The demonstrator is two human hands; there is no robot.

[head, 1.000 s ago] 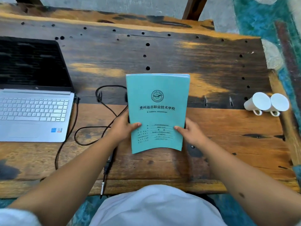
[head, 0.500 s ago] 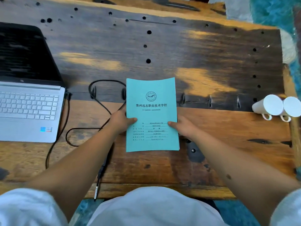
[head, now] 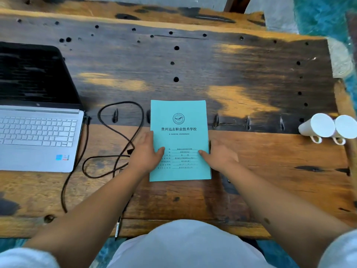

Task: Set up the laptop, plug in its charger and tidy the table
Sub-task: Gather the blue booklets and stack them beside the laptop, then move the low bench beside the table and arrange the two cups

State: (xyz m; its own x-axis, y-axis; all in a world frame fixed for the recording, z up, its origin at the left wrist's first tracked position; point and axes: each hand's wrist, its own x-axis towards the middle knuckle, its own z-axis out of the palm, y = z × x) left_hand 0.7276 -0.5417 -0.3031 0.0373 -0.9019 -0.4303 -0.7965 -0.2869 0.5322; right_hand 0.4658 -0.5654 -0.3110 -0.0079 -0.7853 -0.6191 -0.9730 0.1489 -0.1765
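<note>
A teal booklet point(head: 179, 140) with Chinese print and a round emblem on its cover lies flat on the wooden table point(head: 251, 161), near the middle of the front plank and squared to the table edge. The left hand point(head: 144, 153) rests at the booklet's left edge, its fingers lying fairly straight alongside that edge and its thumb laid over the cover. The right hand point(head: 218, 153) sits at the right edge in the same way, thumb stretched flat onto the cover and the other fingers beside or under the edge; whether they curl beneath the booklet cannot be told.

Just left of the left hand, a black charger cable point(head: 119, 136) loops loosely on the wood, runs to the right side of the laptop, and trails over the table's front edge. The silver laptop point(head: 36, 136) stands open at the far left, its screen dark and its keyboard facing the person.

Well apart at the right edge, 2 white mugs point(head: 328, 126) lie on their sides, touching each other, their handles pointing toward the front edge of the table. The tabletop is dark and weathered, with small round holes.
</note>
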